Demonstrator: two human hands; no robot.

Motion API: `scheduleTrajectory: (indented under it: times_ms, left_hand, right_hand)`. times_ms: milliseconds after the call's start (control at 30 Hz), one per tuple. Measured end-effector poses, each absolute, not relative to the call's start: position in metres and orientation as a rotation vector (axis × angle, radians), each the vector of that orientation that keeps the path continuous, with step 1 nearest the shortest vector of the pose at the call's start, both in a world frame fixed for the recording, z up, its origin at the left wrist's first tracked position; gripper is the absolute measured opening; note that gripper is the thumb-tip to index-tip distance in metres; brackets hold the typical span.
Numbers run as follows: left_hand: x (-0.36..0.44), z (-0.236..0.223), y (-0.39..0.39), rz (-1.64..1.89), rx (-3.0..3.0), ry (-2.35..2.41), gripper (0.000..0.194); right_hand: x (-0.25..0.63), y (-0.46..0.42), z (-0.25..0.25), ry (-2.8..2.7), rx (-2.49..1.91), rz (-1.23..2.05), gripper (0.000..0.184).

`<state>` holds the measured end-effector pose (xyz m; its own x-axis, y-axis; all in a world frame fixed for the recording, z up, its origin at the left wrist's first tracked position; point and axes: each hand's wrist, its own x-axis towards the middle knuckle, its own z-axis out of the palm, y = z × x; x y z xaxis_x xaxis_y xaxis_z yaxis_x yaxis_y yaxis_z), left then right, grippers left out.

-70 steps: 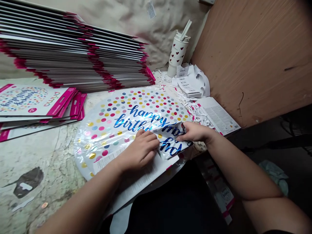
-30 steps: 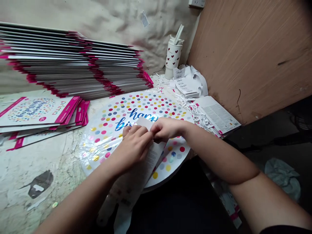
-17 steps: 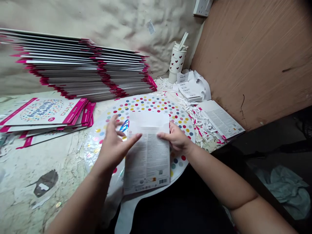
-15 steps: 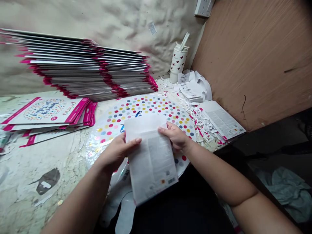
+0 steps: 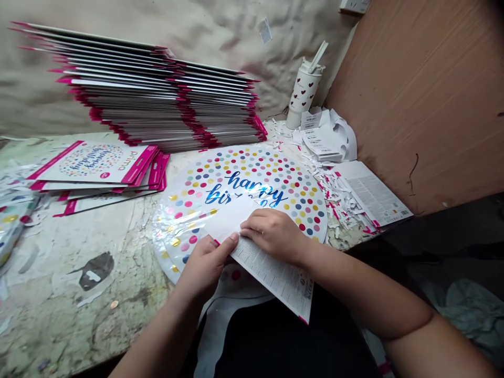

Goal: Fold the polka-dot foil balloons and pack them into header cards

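**Q:** What does the left hand hold?

**A:** The left hand pinches the near edge of a printed packaging card, with the thumb on top and the fingers curled beneath.

**Q:** And the right hand?

**A:** The right hand lies on the same card, fingers pressed together and flat. Its thumb is hidden, so whether this grip closes on the card cannot be told.

**Q:** Where is the card?

**A:** Across the lower part of a round foil balloon printed with polka dots and blue "happy birthday" lettering. One end of the card juts past the edge of the balloon. The balloon lies on a worn, stained surface, its white neck hanging over the edge.

**Q:** What lies around it?

**A:** Behind, a tall stack of magenta-edged balloon packs; to the left, a smaller pile of packs; to the right, shredded paper scraps, a heart-printed tumbler and printed sheets.
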<state>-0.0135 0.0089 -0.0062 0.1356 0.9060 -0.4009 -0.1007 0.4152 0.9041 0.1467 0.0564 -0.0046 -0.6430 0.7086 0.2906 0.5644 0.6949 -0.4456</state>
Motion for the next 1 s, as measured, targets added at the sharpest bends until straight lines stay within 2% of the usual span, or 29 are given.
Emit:
scheduleTrajectory:
  times_ms: [367, 600, 667, 767, 867, 933, 1000]
  left_hand:
    - [-0.013, -0.01, 0.006, 0.825, 0.935, 1.155, 0.036]
    - [-0.01, -0.015, 0.004, 0.804, 0.95, 1.237, 0.038]
    - [-0.014, -0.015, 0.004, 0.79, 0.963, 1.238, 0.039]
    - [-0.023, -0.013, 0.006, 0.839, 0.945, 1.328, 0.038]
    - [-0.024, -0.01, 0.007, 0.844, 0.935, 1.409, 0.037]
    - [-0.017, -0.008, 0.006, 0.76, 0.979, 1.379, 0.041]
    - [-0.006, -0.005, 0.005, 0.71, 1.025, 1.333, 0.044]
  right_hand:
    - [0.148, 0.058, -0.001, -2.552, -1.003, 0.393, 0.017]
    - [0.141, 0.047, 0.006, -2.796, -0.949, -0.065, 0.02]
    - [0.156, 0.053, 0.01, -2.718, -1.065, -0.154, 0.019]
    - [0.194, 0.063, 0.023, -2.486, -1.505, -0.255, 0.019]
    - [0.215, 0.063, 0.032, -2.426, -1.58, -0.043, 0.018]
    - [0.208, 0.056, 0.03, -2.475, -1.29, 0.23, 0.016]
    - [0.191, 0.047, 0.023, -2.481, -1.062, 0.336, 0.016]
